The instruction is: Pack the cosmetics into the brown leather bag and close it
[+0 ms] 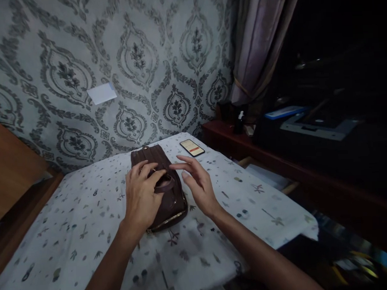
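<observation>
A dark brown handbag (170, 201) with a gold zip lies flat on a table covered by a white patterned cloth (88, 235). My left hand (142, 196) rests on the bag's left side, fingers curled at its handle. My right hand (198, 183) hovers just right of the bag, fingers spread, holding nothing. A smartphone (192, 147) with a lit screen lies on the cloth beyond the bag, to the right.
Patterned wallpaper (138, 66) backs the table, with a white paper patch (102, 93) on it. A curtain (259, 43) hangs at right over a dark wooden shelf (277, 158) with small items. A wooden board (8, 166) stands at left.
</observation>
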Demonstrator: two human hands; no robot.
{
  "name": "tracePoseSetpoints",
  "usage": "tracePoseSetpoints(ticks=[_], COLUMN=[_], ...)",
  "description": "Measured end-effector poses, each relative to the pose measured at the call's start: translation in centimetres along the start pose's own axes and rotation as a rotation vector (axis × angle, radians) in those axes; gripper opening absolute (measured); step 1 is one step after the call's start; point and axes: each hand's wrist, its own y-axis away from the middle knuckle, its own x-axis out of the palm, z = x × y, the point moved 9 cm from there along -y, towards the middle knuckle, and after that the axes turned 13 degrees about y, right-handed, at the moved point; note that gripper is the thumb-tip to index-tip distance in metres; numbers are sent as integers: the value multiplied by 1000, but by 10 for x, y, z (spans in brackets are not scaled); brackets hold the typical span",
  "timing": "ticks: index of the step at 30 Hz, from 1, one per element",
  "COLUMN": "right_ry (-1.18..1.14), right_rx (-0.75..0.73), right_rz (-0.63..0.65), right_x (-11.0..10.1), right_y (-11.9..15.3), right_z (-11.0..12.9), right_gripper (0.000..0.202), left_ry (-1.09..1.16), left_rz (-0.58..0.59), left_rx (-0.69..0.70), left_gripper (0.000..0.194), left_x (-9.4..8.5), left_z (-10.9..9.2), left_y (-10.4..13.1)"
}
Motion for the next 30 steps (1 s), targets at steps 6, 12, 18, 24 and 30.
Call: tracePoseSetpoints(ticks=[6,12,18,24,30], right_ry=[-97,11,121,171,132], right_rx=[28,-87,-187,-217,-192], right_rz=[36,38,5,-4,8], right_x=[19,26,26,26,24], right_y=[-17,-10,-6,-5,-5], right_z=[-25,-24,-16,-12,-12], right_gripper=[30,30,30,30,28], left_ry=[65,235,247,288,298], left_rz=[-46,-120,-144,-137,-92], left_rx=[-80,-71,39,127,52], left_gripper=[11,8,9,11,10], left_x=[5,2,-4,-3,-1], left_z=[9,15,0,-9,-5], left_y=[-4,-7,-2,7,6])
